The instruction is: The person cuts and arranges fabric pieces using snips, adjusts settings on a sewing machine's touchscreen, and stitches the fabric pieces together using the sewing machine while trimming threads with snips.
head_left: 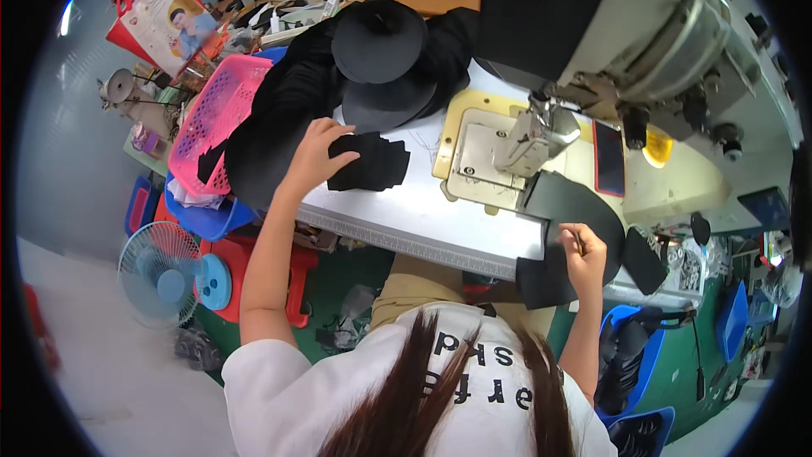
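My left hand (pixel 318 155) is at the left part of the white sewing table, thumb and fingers apart, at the near-left edge of a stack of small black fabric pieces (pixel 377 162). Over a larger black fabric piece (pixel 545 279) at the table's front right, my right hand (pixel 585 256) is closed. A slim dark object pokes out between its fingers, too small to name. That black piece reaches back to the sewing machine's bed (pixel 482 165) and hangs over the front edge. The machine's needle area (pixel 529 148) stands between my two hands.
Black round-topped fabric pieces (pixel 379 40) are heaped at the back left, beside a pink basket (pixel 222 114). A phone with a red edge (pixel 608 158) lies right of the machine. A ruler strip (pixel 397 241) runs along the front edge. A fan (pixel 161 275) stands at the left.
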Motion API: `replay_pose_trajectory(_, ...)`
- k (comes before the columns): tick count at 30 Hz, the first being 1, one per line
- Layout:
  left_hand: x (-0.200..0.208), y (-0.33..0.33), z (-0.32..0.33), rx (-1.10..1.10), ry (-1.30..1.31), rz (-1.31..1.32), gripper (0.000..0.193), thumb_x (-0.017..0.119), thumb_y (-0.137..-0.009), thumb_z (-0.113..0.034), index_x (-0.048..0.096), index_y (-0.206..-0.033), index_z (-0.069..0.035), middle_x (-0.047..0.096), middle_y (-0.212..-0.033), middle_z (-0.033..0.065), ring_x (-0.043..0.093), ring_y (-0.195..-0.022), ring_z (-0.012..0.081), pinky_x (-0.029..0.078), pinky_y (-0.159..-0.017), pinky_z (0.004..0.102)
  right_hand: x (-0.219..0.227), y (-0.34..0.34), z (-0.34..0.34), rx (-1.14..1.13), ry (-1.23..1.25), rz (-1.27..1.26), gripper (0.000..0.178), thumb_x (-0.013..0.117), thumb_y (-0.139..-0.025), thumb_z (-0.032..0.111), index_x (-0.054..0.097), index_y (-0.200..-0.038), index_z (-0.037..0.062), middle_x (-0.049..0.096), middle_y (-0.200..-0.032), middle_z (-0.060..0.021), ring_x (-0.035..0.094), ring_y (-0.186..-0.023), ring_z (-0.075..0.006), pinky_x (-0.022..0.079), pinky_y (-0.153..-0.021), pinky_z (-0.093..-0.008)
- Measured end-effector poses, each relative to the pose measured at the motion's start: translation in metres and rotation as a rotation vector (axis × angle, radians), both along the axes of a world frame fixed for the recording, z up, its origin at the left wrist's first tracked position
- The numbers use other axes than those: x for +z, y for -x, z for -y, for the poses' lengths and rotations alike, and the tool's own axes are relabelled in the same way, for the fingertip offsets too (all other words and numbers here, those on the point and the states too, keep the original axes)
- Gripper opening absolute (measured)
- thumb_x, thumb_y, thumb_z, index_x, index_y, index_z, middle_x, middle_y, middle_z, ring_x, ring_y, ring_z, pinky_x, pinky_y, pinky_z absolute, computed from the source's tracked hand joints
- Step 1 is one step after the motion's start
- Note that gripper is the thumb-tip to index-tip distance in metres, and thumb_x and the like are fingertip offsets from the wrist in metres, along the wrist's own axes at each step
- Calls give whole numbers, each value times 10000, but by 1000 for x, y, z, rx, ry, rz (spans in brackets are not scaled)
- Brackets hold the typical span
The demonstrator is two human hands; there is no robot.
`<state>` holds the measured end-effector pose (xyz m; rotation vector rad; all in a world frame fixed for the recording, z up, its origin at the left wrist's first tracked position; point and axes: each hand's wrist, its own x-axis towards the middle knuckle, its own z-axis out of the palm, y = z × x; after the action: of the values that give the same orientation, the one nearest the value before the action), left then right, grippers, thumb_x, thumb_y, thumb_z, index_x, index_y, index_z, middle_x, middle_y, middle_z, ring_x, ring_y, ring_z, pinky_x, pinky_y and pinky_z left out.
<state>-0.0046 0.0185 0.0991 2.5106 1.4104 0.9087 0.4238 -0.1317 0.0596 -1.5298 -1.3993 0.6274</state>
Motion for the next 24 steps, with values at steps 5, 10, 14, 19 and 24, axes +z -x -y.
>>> replay_pose_trajectory(5,-2,10,-15,-45,58,-84,327,668,-751,-76,614,-1071,-39,545,-1037,125,477,-1064,300,398,-918,364,2,-11,31,-107,50,4,155,581,-883,123,632,-894,-22,612,-693,-59,540,-626,-84,419,-570,-224)
replay_pose_trajectory(10,-28,25,-20,-60,49,-150,343,618,-790,-68,581,-1131,-52,520,-1165,150,433,-1175,329,360,-986,378,-5,-16,27,-79,7,11,125,584,-868,86,632,-898,-25,638,-728,-101,611,-658,-148,472,-621,-269)
replay_pose_trajectory(14,-19,14,-13,-76,86,-99,310,644,-745,-20,585,-1050,-34,523,-1161,144,459,-1147,323,376,-966,369,5,-18,12,-66,41,44,98,609,-827,53,618,-872,-33,638,-761,-129,637,-692,-200,476,-632,-286)
replay_pose_trajectory(19,-12,3,-17,-56,106,-3,228,643,-702,49,565,-909,-7,573,-1071,132,519,-1087,326,394,-939,360,-7,-27,-36,6,-134,298,129,644,-783,73,610,-873,-12,594,-816,-124,603,-737,-292,471,-658,-336)
replay_pose_trajectory(24,-5,29,-23,-148,262,265,144,555,-750,99,512,-846,0,601,-1027,135,478,-1188,307,340,-994,366,-5,-29,-69,122,53,456,240,716,-715,132,574,-884,36,537,-930,-125,582,-841,-332,468,-717,-397)
